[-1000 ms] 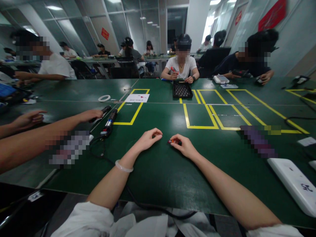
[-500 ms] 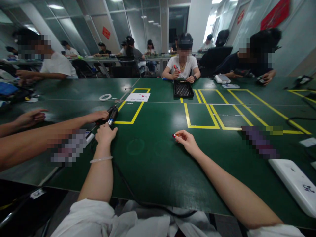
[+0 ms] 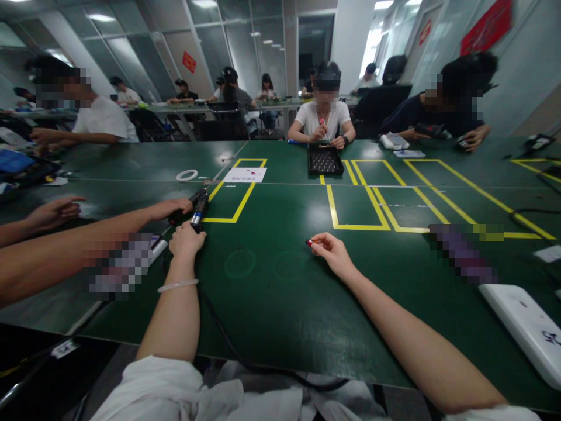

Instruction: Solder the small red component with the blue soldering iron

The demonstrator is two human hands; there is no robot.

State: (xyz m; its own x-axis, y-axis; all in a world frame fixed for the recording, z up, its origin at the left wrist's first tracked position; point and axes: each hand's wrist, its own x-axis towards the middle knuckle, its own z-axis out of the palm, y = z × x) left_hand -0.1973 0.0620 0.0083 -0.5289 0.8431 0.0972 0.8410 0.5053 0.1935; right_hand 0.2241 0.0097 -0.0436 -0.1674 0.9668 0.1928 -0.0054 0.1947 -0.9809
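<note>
My left hand (image 3: 186, 241) is at the near end of a black cylindrical tool (image 3: 200, 206) with a silver and blue band, its fingers around that end and the thumb sticking out to the right. Against this tool lies another dark tool (image 3: 180, 217), with a co-worker's hand (image 3: 169, 207) on it. My right hand (image 3: 332, 252) hovers over or rests on the green table (image 3: 263, 316), which I cannot tell. Its thumb and fingers pinch a small red piece (image 3: 309, 242), too small to identify; its end pokes out to the left.
Left of my arm lies a blurred-out phone-like item (image 3: 125, 266). A white power-bank-like block (image 3: 521, 327) is at the right edge. Yellow tape (image 3: 359, 226) marks rectangles. Farther off are a paper sheet (image 3: 245, 175), a tape roll (image 3: 186, 175) and a black tray (image 3: 325, 169) before a co-worker.
My left hand has shifted very slightly left, still at the black tool. My right hand keeps its pinch in place. The person opposite has moved the hand holding a red-handled tool.
</note>
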